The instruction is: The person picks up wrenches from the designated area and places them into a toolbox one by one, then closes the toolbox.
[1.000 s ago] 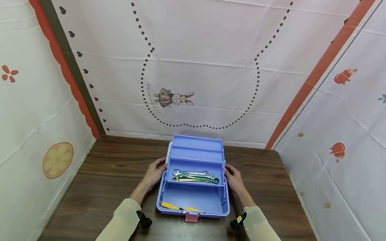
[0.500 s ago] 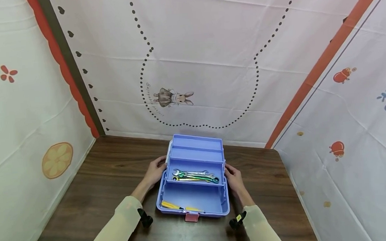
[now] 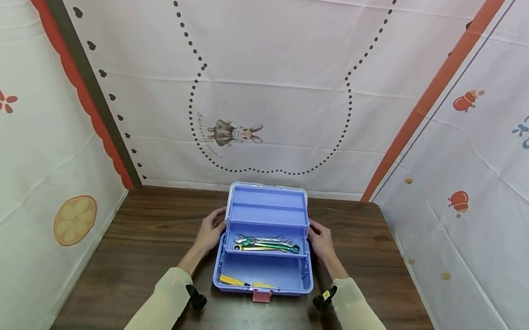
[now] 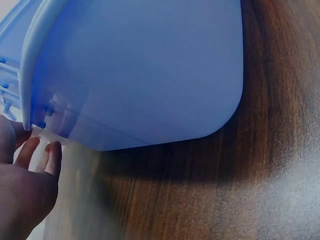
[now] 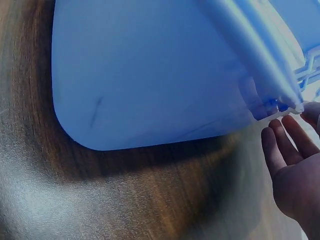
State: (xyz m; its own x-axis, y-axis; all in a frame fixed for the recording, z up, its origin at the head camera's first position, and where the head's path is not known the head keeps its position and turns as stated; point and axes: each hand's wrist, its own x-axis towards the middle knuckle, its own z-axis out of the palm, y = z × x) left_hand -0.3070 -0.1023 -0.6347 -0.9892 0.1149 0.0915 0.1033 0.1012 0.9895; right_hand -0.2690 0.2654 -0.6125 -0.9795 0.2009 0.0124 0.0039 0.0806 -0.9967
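Observation:
A blue toolbox (image 3: 263, 269) stands on the wooden table, its cantilever trays spread upward and back. Several wrenches (image 3: 268, 244), silver, green and yellow, lie in the lower tray; two yellow-handled tools (image 3: 234, 280), partly hidden by the front wall, lie in the bottom. The clear lid (image 3: 267, 186) is tilted up behind the trays. My left hand (image 3: 209, 232) pinches the lid's left edge, its thumb and fingers on either side in the left wrist view. At the right edge, my right hand (image 5: 295, 165) holds the lid likewise between thumb and fingers.
A red latch (image 3: 261, 296) hangs at the toolbox's front. The brown table (image 3: 160, 230) is bounded by printed white cloth walls (image 3: 285, 124) at the back and both sides, with the back wall close behind the toolbox.
The lid has risen, so its upper edge now shows above the trays. Both hands stay at its sides and have shifted slightly up with it. The head view has moved a little.

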